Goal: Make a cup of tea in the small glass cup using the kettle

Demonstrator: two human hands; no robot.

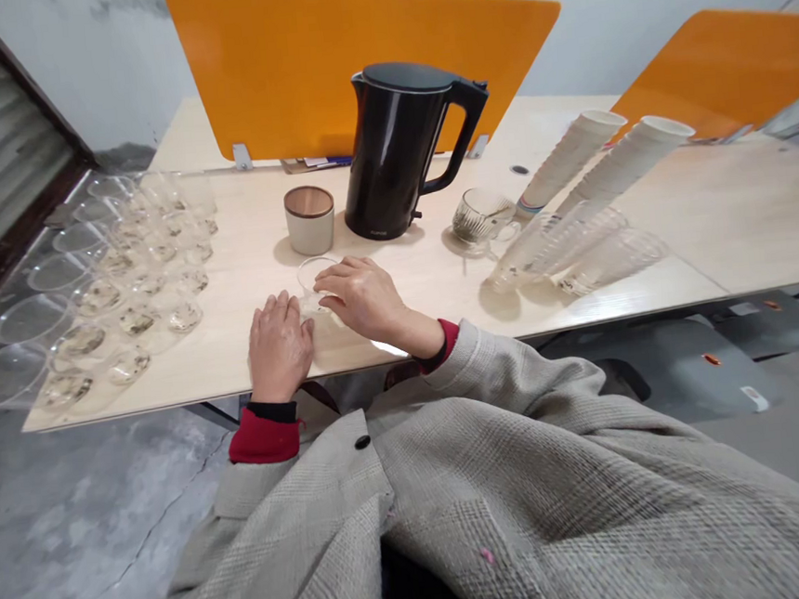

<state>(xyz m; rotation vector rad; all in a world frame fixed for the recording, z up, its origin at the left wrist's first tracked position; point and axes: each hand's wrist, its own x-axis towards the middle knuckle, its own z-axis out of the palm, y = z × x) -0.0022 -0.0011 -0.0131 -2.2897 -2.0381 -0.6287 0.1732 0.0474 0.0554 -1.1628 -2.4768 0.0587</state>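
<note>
A small clear plastic cup (pixel 314 275) stands on the pale wooden table (pixel 440 287) near its front edge. My right hand (pixel 366 295) curls round the cup's right side, fingers closed on it. Just left of the cup, my left hand (pixel 278 343) lies flat on the table with its fingers stretched out and their tips touching the cup's base. Behind the cup stand a beige tin with a copper lid (pixel 309 219) and a black electric kettle (pixel 404 148). A glass mug (pixel 482 217) sits right of the kettle.
Several clear cups with dark bits in their bottoms (pixel 112 297) stand in rows at the table's left. Stacks of white paper cups (pixel 597 159) and clear plastic cups (pixel 570 252) lie on their sides at the right. An orange partition (pixel 323 64) stands behind.
</note>
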